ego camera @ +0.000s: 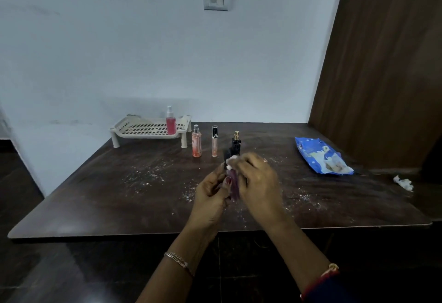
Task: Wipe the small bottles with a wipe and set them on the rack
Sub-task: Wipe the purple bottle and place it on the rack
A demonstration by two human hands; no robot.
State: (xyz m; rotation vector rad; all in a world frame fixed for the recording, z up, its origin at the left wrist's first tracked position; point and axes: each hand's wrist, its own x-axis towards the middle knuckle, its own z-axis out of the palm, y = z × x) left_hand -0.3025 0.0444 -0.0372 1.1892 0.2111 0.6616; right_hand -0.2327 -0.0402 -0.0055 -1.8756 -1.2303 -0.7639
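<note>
Dim, bluish light — soft focus throughout (right hand motion-blurred), wide-angle bend at frame edges

purple bottle: blurred (label unreadable) | wipe: mostly under right hand

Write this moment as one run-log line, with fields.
step: wiping; left hand: holds small purple bottle; right hand: holds white wipe against it; cream plastic rack: red spray bottle; dark table: three bottles standing

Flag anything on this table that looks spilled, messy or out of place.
White specks are strewn across the dark table, like powder or lint. A crumpled wipe lies loose near the right edge, beyond the blue wipes pack.
</note>
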